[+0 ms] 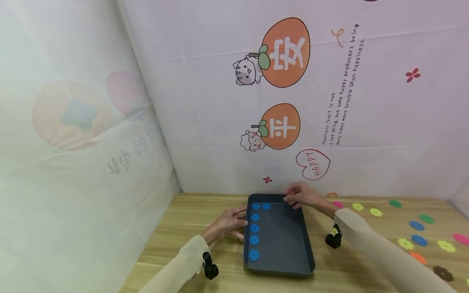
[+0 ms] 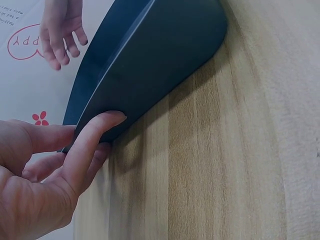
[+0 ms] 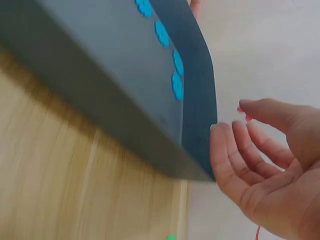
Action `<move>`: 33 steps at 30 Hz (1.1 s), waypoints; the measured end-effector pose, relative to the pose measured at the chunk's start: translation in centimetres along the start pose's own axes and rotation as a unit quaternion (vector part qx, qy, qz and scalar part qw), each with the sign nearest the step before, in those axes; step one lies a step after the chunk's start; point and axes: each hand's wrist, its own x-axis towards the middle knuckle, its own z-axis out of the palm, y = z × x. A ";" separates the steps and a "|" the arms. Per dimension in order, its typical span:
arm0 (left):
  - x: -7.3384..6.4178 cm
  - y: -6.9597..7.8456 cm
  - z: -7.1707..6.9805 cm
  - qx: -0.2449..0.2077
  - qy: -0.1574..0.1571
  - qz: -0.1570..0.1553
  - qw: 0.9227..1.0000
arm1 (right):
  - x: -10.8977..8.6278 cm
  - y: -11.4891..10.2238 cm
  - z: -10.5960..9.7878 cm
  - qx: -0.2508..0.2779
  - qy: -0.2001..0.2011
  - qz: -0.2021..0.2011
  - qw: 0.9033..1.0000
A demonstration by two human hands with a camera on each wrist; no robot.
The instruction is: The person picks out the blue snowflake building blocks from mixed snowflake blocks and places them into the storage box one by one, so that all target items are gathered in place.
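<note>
A dark grey rectangular tray lies on the wooden table. Blue notched, flower-like discs form a column along its left side, with one more beside the farthest disc. My left hand grips the tray's left wall; in the left wrist view, its fingers press the outer face and the rim. At the far right corner hovers my right hand, its fingers loosely bent and holding nothing. In the right wrist view, the right hand's fingertips lie beside the tray's corner, with contact unclear.
Loose discs lie on the table to the right, among them green, blue, yellow, orange, pink and brown ones. A printed white cloth hangs behind the table, and another at the left.
</note>
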 end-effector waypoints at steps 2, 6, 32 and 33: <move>0.0 -0.1 -0.1 0.001 0.001 -0.001 1.000 | -0.2 0.6 -0.6 -0.003 -0.003 -0.010 1.000; 0.0 -0.1 -0.2 -0.004 -0.005 0.001 1.000 | -1.0 1.5 -1.9 -0.013 -0.008 -0.037 0.999; 0.1 0.2 0.0 0.007 0.004 -0.006 1.000 | -9.5 6.9 -11.6 0.000 -0.125 -0.058 0.990; 0.1 0.1 0.0 0.007 0.003 -0.007 1.000 | -9.8 7.3 -11.9 -0.003 -0.132 -0.058 0.990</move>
